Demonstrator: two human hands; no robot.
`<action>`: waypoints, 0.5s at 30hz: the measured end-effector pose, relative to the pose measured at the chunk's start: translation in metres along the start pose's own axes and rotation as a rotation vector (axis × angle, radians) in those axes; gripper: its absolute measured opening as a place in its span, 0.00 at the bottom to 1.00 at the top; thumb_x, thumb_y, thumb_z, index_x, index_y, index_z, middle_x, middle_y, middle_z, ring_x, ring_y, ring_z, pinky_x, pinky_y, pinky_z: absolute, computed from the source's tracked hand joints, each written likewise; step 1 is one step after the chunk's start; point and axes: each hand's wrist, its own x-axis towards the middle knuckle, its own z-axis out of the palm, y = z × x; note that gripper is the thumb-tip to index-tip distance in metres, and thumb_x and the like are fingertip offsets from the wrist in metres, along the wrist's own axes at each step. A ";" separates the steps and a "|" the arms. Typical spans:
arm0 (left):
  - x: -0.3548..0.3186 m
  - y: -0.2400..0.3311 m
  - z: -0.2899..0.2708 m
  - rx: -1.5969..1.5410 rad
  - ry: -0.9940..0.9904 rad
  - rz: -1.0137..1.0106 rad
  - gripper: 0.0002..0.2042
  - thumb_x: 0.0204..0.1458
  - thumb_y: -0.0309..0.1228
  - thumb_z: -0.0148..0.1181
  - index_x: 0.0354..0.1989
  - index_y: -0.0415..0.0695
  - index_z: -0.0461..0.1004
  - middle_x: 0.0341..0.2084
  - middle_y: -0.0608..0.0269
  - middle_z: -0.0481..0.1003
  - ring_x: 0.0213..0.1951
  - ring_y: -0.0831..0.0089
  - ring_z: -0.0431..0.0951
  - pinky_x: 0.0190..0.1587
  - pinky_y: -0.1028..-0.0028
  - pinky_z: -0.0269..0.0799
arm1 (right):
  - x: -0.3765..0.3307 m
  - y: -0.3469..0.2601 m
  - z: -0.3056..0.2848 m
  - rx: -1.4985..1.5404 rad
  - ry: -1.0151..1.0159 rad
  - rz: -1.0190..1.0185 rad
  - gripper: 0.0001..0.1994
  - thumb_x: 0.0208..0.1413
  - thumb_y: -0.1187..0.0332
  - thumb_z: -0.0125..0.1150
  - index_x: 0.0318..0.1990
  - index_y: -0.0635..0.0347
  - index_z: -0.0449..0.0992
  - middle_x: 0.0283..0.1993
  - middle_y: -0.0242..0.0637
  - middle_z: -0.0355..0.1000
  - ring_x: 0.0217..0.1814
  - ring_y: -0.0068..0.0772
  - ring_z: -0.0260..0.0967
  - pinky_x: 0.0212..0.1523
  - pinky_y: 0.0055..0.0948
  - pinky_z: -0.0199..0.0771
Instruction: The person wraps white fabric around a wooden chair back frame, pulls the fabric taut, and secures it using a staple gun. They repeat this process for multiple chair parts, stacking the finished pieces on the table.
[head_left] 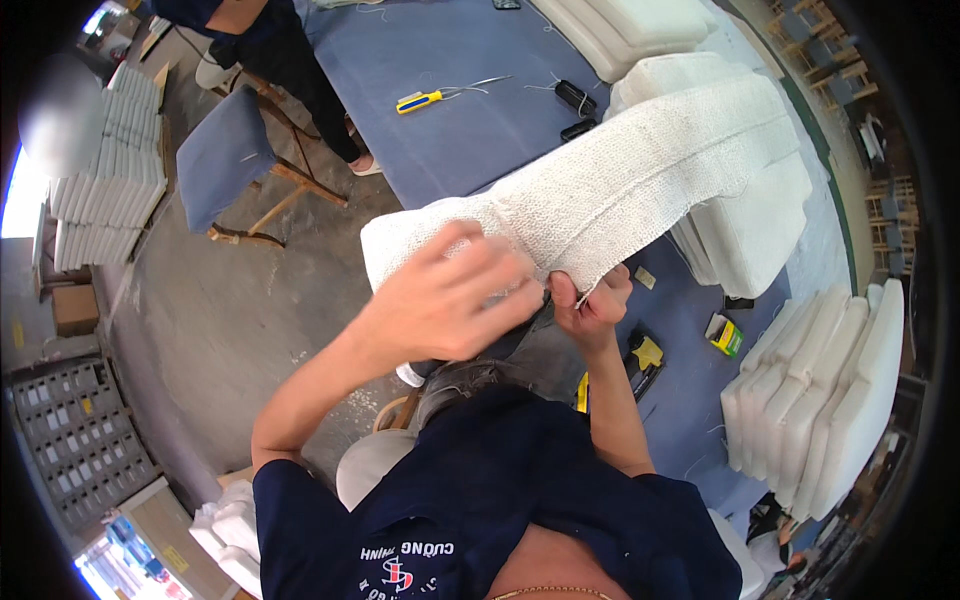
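Observation:
A long cushion in coarse white woven fabric (640, 160) stretches from my lap toward the far right, with a seam along it. My right hand (594, 302) pinches the near edge of this fabric between thumb and fingers. Over the cushion's near left end is my left hand (455, 295), its fingers bent and smeared by motion close to the seam. Whether it holds anything small is hidden.
On the blue-covered table (400, 50) lie a yellow-handled screwdriver (420, 101), black cases (574, 97) and a small yellow-green box (724, 335). White cushions (810, 400) stand stacked at right. A blue-seated chair (228, 155) and another person (310, 75) are at far left.

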 end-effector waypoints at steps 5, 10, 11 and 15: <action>0.038 -0.020 -0.002 -0.277 -0.026 -0.277 0.32 0.39 0.31 0.76 0.59 0.54 0.80 0.65 0.43 0.67 0.57 0.46 0.77 0.56 0.56 0.75 | 0.012 0.003 0.000 0.053 0.016 -0.027 0.06 0.54 0.72 0.71 0.37 0.64 0.84 0.37 0.41 0.82 0.36 0.45 0.81 0.37 0.36 0.80; 0.046 -0.027 0.003 -0.410 -0.095 -0.387 0.35 0.38 0.25 0.74 0.62 0.55 0.78 0.71 0.36 0.61 0.58 0.43 0.77 0.54 0.61 0.77 | 0.020 0.011 0.003 0.097 0.003 -0.033 0.09 0.52 0.72 0.73 0.40 0.63 0.83 0.40 0.40 0.82 0.38 0.44 0.81 0.40 0.38 0.82; 0.048 -0.026 0.005 -0.372 -0.067 -0.392 0.35 0.38 0.24 0.73 0.62 0.56 0.79 0.70 0.38 0.62 0.54 0.48 0.81 0.51 0.64 0.79 | 0.025 0.013 0.005 0.139 0.028 -0.035 0.09 0.52 0.72 0.73 0.39 0.63 0.82 0.39 0.39 0.82 0.39 0.44 0.81 0.39 0.38 0.82; 0.056 -0.032 0.014 -0.298 0.010 -0.369 0.34 0.36 0.19 0.70 0.59 0.47 0.80 0.69 0.38 0.64 0.57 0.49 0.81 0.52 0.66 0.79 | 0.027 0.028 0.015 0.124 0.021 -0.038 0.09 0.52 0.71 0.72 0.40 0.61 0.82 0.33 0.36 0.77 0.31 0.39 0.75 0.30 0.35 0.76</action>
